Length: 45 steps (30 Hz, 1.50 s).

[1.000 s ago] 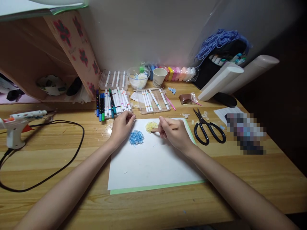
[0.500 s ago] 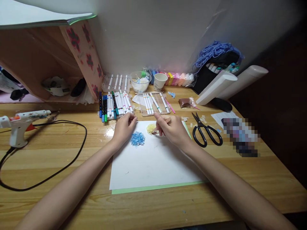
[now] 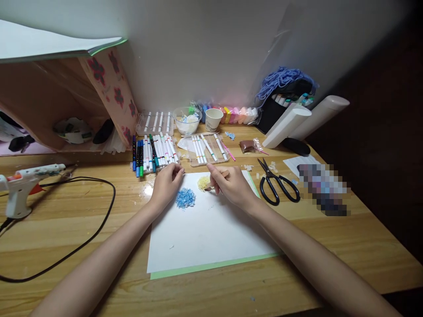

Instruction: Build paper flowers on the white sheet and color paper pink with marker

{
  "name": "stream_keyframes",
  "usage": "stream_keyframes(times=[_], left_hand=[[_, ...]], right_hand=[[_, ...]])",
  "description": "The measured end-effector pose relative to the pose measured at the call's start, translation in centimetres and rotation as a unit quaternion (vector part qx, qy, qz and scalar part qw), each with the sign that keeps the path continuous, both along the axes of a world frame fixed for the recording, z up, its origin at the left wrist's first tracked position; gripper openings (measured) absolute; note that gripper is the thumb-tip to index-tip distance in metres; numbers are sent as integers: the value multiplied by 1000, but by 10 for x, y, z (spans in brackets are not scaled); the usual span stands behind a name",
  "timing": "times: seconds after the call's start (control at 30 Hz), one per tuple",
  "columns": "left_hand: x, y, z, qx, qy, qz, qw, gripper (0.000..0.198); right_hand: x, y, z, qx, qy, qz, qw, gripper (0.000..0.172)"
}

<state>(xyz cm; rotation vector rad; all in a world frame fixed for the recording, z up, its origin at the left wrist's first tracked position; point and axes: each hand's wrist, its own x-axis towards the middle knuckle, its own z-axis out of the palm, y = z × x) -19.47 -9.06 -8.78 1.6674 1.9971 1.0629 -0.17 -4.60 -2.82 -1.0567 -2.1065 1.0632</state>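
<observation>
Just beside right fingers (image 3: 216, 177), yellow shreds (image 3: 202, 182)

the right hand (image 3: 233, 187) holds a brown stick (image 3: 208, 189) by yellow shreds (image 3: 202, 182) on white paper (image 3: 211, 240).

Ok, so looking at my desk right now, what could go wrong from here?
The pale yellow shredded heap sits close to the blue shredded heap, so a sideways sweep of the right hand might mix them. The black-handled metal scissors lie near that hand, blades slightly parted, and could be knocked. The black cord of the white glue gun loops near the left forearm and might snag.
</observation>
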Motion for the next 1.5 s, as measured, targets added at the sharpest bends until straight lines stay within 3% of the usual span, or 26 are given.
stream_keyframes(times=[0.23, 0.43, 0.57, 0.7, 0.9, 1.03, 1.23, 1.5], left_hand=[[-1, 0, 0, 1, 4, -2, 1000, 14], [-2, 1, 0, -7, 8, 5, 1000, 15], [-3, -2, 4, -5, 25, -8, 1000, 20], [8, 3, 22, 25, 50, -59, 997, 23], [77, 50, 54, 10, 155, -258, 954, 21], [140, 94, 51, 11, 233, -346, 909, 16], [211, 147, 38, -6, 260, -349, 900, 19], [235, 181, 38, -38, 250, -341, 905, 13]], right_hand=[[0, -2, 1, 7, -6, 21, 1000, 56], [11, -4, 10, 32, 28, -3, 999, 52], [44, 4, 1, 54, 100, -55, 992, 46], [87, 19, -21, 42, 194, -181, 963, 42], [141, 42, -26, 33, 359, -384, 850, 39], [160, 49, -17, 31, 419, -446, 790, 34], [165, 46, -9, 39, 468, -456, 756, 33], [170, 43, -3, 56, 466, -468, 749, 36]])
